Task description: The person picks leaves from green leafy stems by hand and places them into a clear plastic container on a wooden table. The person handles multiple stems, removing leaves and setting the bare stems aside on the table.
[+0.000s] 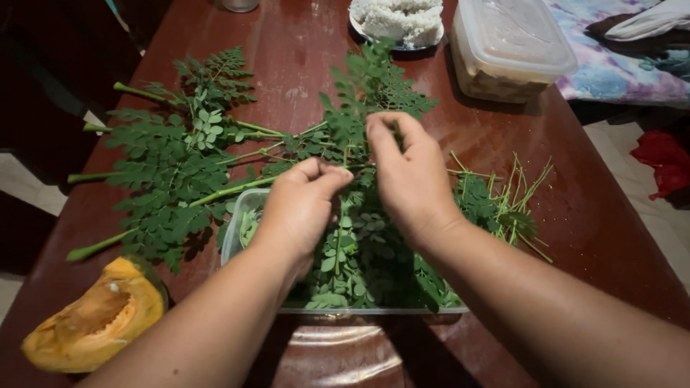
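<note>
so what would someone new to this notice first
The eye lands on the two bare hands at centre, left hand and right hand, pinching a leafy green sprig over a clear plastic tub heaped with small green leaves. To the left, long-stemmed green leafy branches spread across the dark red wooden table. At bottom left lies a cut orange squash wedge.

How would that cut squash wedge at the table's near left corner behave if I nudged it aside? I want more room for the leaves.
The squash wedge looks dense, so probably heavy for its size and stiff. It rests on its curved rind, so it may rock or tip rather than slide cleanly. Its hollowed, moist-looking flesh faces up, likely slippery to grip. It lies close to the table edge, so push gently.
</note>
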